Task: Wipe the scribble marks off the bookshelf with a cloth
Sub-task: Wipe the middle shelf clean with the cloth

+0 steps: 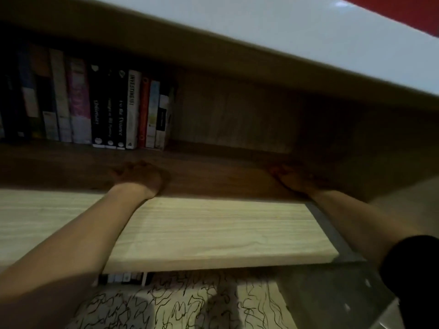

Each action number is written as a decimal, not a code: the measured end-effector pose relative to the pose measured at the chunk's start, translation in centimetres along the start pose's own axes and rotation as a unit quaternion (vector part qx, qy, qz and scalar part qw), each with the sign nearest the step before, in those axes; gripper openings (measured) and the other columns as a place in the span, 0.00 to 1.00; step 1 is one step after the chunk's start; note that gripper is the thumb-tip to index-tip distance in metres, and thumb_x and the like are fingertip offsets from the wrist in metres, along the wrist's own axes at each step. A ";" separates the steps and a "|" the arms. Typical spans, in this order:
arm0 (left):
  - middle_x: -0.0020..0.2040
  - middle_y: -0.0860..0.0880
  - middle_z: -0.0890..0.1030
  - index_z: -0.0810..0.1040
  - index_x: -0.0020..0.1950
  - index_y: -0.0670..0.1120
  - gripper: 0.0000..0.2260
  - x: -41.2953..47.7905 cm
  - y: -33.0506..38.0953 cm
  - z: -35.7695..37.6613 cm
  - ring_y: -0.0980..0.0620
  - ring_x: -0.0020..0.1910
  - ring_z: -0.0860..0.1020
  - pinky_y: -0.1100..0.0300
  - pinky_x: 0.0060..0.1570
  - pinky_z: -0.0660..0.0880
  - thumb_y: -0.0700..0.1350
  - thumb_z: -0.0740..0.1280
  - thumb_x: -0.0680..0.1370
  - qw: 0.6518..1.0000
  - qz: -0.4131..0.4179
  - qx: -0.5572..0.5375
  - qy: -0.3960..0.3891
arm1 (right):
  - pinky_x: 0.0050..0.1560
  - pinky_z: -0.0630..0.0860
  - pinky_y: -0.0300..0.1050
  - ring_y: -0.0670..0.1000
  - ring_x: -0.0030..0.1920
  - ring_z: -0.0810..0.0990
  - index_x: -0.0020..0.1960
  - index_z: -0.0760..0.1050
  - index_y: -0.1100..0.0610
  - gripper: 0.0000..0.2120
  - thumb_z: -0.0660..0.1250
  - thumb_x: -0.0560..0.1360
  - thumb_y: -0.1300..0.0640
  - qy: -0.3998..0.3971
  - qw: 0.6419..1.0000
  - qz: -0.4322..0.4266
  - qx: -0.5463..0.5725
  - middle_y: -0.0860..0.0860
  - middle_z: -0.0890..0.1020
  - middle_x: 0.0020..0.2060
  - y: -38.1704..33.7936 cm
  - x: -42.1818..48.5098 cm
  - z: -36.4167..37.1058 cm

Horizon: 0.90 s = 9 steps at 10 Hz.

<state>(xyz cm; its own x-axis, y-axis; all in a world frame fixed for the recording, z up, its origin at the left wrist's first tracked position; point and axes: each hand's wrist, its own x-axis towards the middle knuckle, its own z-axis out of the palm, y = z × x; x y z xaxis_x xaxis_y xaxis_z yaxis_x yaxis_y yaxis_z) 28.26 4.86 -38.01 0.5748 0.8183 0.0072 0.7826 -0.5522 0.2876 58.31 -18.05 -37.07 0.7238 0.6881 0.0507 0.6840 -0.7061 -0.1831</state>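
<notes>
The pale wood bookshelf [213, 233] fills my view, its upper recess deep in shadow. At ten o'clock a row of books [114, 110] stands upright against the back panel. Just right of them my left hand [140, 178] rests on the dark stretch of the shelf board, knuckles up. In this gloom I cannot tell whether it is clenched, loose or grasping something. I see no cloth anywhere.

The scribble marks [190, 302] lie at six o'clock from both hands. They are black loops spread left to right across a pale surface below the board's front edge, probably a lower shelf. My left hand sits more squarely above them, so I judge it the handier one.

At three o'clock my right hand [297, 179] lies on the same board, too dark to say whether it is released or gripping.
</notes>
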 end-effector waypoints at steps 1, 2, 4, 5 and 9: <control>0.72 0.39 0.68 0.66 0.73 0.43 0.29 0.3 0.1 0.4 0.37 0.69 0.66 0.43 0.70 0.61 0.61 0.54 0.80 1.000 0.016 -0.011 0.008 | 0.75 0.48 0.53 0.54 0.76 0.52 0.78 0.52 0.47 0.26 0.47 0.82 0.40 -0.008 1.000 -0.001 -0.018 0.47 0.54 0.76 -3.8 -6.9 -1.3; 0.72 0.40 0.68 0.69 0.72 0.46 0.28 -0.6 0.8 0.3 0.39 0.69 0.67 0.44 0.70 0.61 0.62 0.55 0.79 0.998 0.044 -0.029 0.015 | 0.74 0.54 0.50 0.51 0.73 0.60 0.74 0.56 0.40 0.24 0.48 0.80 0.37 -0.049 0.995 -0.081 -0.012 0.47 0.61 0.75 -1.8 -13.5 -1.6; 0.71 0.41 0.69 0.69 0.71 0.44 0.23 -2.8 1.6 0.3 0.41 0.68 0.69 0.50 0.69 0.62 0.55 0.50 0.83 0.996 0.075 -0.023 0.033 | 0.73 0.54 0.57 0.56 0.73 0.62 0.75 0.59 0.48 0.44 0.41 0.69 0.23 0.000 0.994 0.108 0.012 0.48 0.64 0.73 5.5 -16.5 -4.4; 0.72 0.40 0.68 0.69 0.72 0.44 0.22 -3.3 1.8 0.2 0.41 0.69 0.67 0.49 0.69 0.62 0.54 0.50 0.83 0.996 0.082 -0.020 0.030 | 0.74 0.52 0.58 0.59 0.72 0.62 0.74 0.63 0.55 0.29 0.47 0.81 0.38 0.012 0.981 0.190 -0.019 0.57 0.64 0.74 3.0 -13.6 -3.3; 0.71 0.43 0.70 0.70 0.71 0.48 0.23 -3.9 1.5 -0.4 0.43 0.67 0.69 0.50 0.68 0.63 0.58 0.50 0.83 0.995 0.097 -0.009 0.021 | 0.72 0.56 0.54 0.49 0.72 0.61 0.75 0.54 0.39 0.24 0.52 0.81 0.40 -0.052 0.987 -0.151 0.022 0.45 0.63 0.73 -5.0 -18.1 -1.1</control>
<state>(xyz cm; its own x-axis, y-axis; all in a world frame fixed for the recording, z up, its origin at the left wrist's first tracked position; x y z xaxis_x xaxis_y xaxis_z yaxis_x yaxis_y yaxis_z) 27.11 0.88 -37.24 0.7036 0.7031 0.1030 0.6539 -0.6974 0.2933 41.89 -27.13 -35.98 0.4730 0.8810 0.0086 0.8606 -0.4599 -0.2186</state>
